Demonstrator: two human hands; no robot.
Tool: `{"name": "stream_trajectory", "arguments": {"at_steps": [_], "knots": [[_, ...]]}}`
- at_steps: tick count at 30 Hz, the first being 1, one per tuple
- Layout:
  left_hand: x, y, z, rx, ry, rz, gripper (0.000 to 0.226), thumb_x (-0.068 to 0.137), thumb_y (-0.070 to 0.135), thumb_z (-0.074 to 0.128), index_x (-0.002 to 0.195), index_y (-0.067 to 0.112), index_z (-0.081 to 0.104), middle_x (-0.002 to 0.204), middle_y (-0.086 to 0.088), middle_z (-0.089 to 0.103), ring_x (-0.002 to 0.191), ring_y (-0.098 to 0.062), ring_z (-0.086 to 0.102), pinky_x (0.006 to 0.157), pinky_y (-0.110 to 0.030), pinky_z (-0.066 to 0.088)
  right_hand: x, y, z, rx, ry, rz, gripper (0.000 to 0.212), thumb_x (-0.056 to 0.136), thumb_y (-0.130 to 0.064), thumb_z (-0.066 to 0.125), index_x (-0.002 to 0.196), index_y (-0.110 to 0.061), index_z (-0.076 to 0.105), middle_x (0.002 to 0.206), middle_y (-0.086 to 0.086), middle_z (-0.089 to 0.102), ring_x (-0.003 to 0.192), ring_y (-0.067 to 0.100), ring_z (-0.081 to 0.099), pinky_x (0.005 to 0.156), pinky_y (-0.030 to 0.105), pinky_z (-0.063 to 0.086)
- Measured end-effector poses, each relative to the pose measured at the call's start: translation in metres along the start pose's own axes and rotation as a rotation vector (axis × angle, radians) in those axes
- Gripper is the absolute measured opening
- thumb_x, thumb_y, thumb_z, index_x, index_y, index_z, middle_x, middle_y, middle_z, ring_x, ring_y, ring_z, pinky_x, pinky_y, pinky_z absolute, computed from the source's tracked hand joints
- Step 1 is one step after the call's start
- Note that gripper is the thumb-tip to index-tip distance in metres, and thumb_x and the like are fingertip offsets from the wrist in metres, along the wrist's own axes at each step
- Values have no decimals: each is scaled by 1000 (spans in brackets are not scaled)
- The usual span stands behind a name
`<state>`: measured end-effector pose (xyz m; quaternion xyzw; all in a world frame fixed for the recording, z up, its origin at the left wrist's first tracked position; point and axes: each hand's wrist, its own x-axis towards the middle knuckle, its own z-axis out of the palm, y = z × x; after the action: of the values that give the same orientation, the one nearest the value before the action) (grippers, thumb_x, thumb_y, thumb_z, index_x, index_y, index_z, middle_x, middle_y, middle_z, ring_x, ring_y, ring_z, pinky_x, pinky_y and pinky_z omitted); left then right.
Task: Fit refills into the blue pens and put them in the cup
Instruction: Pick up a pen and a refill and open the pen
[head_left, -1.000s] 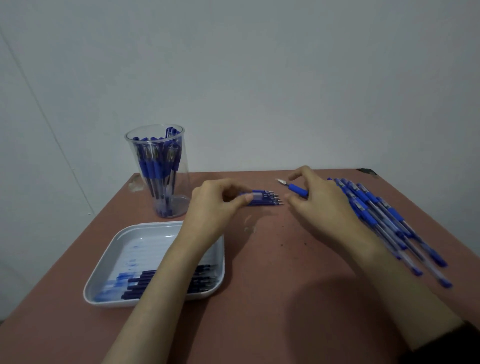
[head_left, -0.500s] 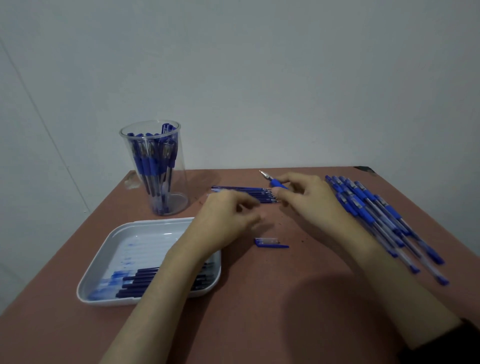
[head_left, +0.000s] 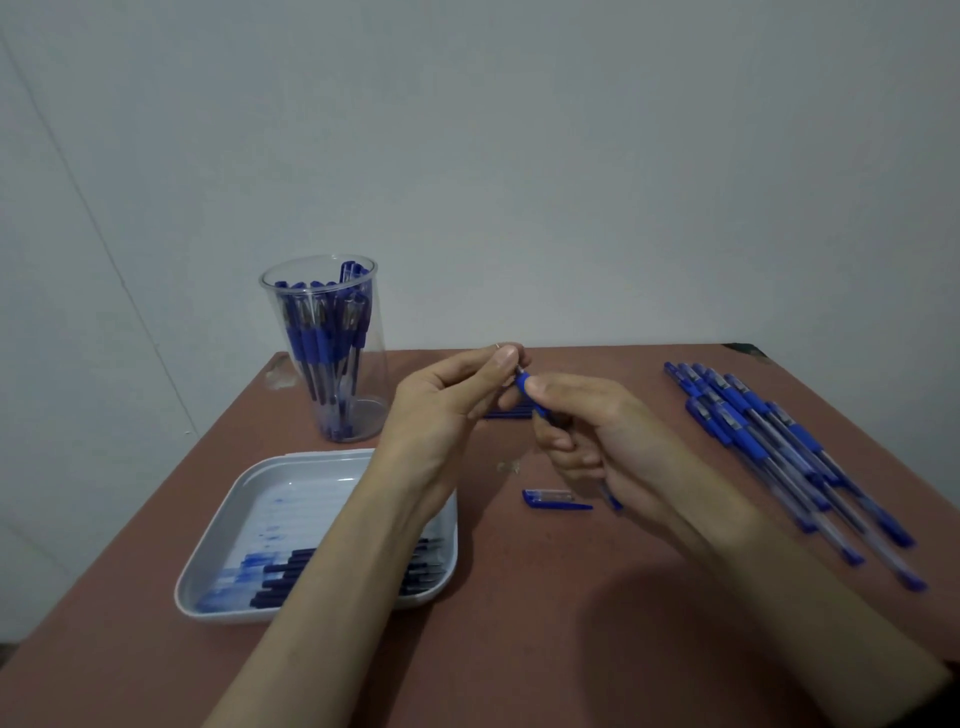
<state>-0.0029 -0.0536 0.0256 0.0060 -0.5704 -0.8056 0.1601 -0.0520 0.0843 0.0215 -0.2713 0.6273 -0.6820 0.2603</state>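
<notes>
Head view: both hands are raised over the middle of the table (head_left: 519, 634), meeting on one blue pen (head_left: 531, 392). The right hand (head_left: 608, 431) has fingers curled round the barrel and thumb on the blue grip section. The pen slants through the fist, front end up-left, and its tail end pokes out below the hand. The left hand (head_left: 447, 410) pinches the pen's front end between thumb and forefinger, just above the right thumb. A thin bit sticks up past the left fingertips, but I can't tell if it is a refill tip.

A blue cap (head_left: 553, 499) lies flat on the table under the right hand, apart from it. A small bundle of refills (head_left: 506, 414) lies on the table behind the hands, mostly hidden.

The clear cup (head_left: 375, 374) stands upright at far left, well apart from the held pen, with capped pens (head_left: 317, 338) standing in it. The white tray (head_left: 291, 493) is near left, partly under the left forearm, with dark refills (head_left: 291, 571) along its near side and blue ink smears. A row of loose pens (head_left: 769, 441) lies on the right side of the table.
</notes>
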Motion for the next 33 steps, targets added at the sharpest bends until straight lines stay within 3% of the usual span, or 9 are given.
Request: {"name": "stream_trajectory", "arguments": {"at_steps": [3,8,13,18,25,28,31,33], "knots": [[1,0,-1,36,49,14,25,63,26,72,78,10,62,76,-4,65,66,-8,63,74,-23,54,1,2,4,-55,40,-55,24,95,-22,53,92,-3,66,53,2,37,41,10,21,42,25,11],[-1,4,3,-115,-65,-5,34,77,25,62,108,14,52,103,-8,72,97,-11,68,81,-20,54,5,5,3,4,91,-47,34,95,-21,53,66,-24,69,55,6,38,39,9,21,40,23,11],[1,5,-3,-47,22,21,30,86,6,60,114,14,54,92,-4,74,87,-12,69,77,-21,53,7,2,-5,3,153,-69,22,95,-21,52,85,-15,71,53,4,40,38,9,23,44,27,10],[0,2,-4,17,-41,32,38,85,-1,61,119,14,56,101,-4,73,90,-13,70,78,-20,54,5,3,-6,-30,101,-24,21,94,-21,55,81,-18,72,56,5,42,39,9,25,41,24,13],[1,-2,-3,111,62,99,31,79,2,68,107,14,64,87,-5,74,84,-11,69,81,-19,54,4,5,-7,-138,135,-60,15,93,-20,59,96,-15,73,55,6,45,42,11,28,44,24,18],[1,-4,-3,140,109,94,26,78,4,70,101,16,68,78,0,73,81,-10,68,82,-19,54,6,8,-6,-314,218,-169,11,90,-22,65,95,-21,75,59,11,51,47,13,38,47,27,31],[2,-4,-4,142,154,101,20,78,8,71,96,17,70,71,8,70,72,-2,67,70,-13,52,9,13,-7,-430,294,-264,9,85,-24,71,93,-26,75,68,21,57,57,19,50,58,40,47],[4,-2,-7,138,202,111,17,78,13,71,93,19,71,79,8,70,74,2,66,70,-11,50,11,17,-10,-516,350,-299,9,81,-28,74,89,-32,74,70,18,59,60,25,53,64,44,50]]}}
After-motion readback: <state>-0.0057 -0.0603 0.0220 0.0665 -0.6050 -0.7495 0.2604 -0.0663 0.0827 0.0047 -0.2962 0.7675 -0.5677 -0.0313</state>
